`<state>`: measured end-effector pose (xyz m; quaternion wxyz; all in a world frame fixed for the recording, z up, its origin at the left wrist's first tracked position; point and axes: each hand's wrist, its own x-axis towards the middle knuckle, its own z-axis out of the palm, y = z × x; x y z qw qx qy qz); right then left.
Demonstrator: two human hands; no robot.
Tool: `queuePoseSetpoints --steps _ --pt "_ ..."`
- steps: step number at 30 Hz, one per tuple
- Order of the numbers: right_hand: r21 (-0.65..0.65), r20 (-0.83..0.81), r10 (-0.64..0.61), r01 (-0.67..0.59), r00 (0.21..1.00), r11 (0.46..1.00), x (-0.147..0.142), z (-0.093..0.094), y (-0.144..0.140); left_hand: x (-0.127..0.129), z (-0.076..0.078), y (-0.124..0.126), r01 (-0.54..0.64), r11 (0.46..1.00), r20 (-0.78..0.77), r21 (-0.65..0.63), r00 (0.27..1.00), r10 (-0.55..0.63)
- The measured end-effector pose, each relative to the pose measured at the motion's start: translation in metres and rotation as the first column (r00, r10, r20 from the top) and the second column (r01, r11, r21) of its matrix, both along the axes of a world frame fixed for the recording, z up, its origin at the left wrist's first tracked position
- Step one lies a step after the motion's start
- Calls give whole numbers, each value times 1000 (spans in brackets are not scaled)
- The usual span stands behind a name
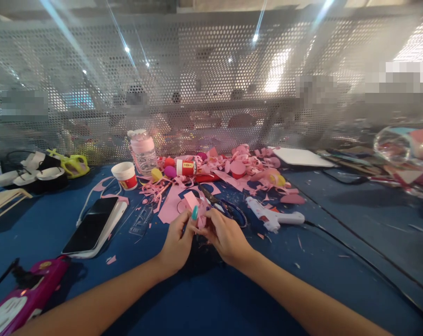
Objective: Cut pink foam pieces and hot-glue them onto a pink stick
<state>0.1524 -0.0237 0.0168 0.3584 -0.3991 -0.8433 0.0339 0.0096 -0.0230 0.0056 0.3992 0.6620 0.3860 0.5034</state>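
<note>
Two hands meet mid-worktop (204, 298), left hand (178, 240) and right hand (225, 235) both pinching one small pink paper piece (193, 203) that rises upright between their fingertips, scissors (221, 205) just beyond.

No writing can be read. The red label on the small tube (186, 167), just right of the white cup (125, 175), carries yellow marks too blurred to make out.

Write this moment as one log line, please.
left hand: holding small pink paper piece | right hand: on same piece | black-handled scissors: lying behind hands
</note>
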Motion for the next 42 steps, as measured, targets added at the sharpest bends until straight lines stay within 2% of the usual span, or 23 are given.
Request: queuePoseSetpoints --steps 3,8,13,18,22,25,27,30,33,37,42 --pt "123 111 -49 35 993 992 1 0 3 0 0 -1 -4 1000 3 -5 1000 4" --pt "231 134 -103 70 986 970 -3 -6 4 2 2 -3 -40 999 -18 4 999 40" --pt "287 107 -166 130 980 949 -9 -13 1 3 2 -2 -59 998 -3 -3 998 59" --pt "269 28 -196 181 980 946 -12 -8 -4 2 3 -1 -57 998 40 -15 998 57" --pt "286 46 -200 179 979 941 -10 -7 -3 3 5 -1 -17 1000 89 -26 996 19" --pt "323 58 -190 161 980 932 -9 -10 -1 4 6 -1 -15 999 95 -40 995 18" --pt "301 51 -164 141 985 943 -8 -9 -1 4 6 -1 -21 998 93 -51 995 26" --pt "142 -23 -79 81 997 987 -7 -4 -2 3 7 0 -26 998 89 -65 996 31" --pt "31 -65 -20 22 998 999 -3 4 -1 2 7 3 6 997 64 -78 998 -1" --pt "43 66 83 -86 994 995 5 10 6 -2 6 8 105 991 -6 -80 994 -105" --pt "102 165 109 -127 980 987 13 13 9 -5 4 10 155 985 -80 -74 984 -161"
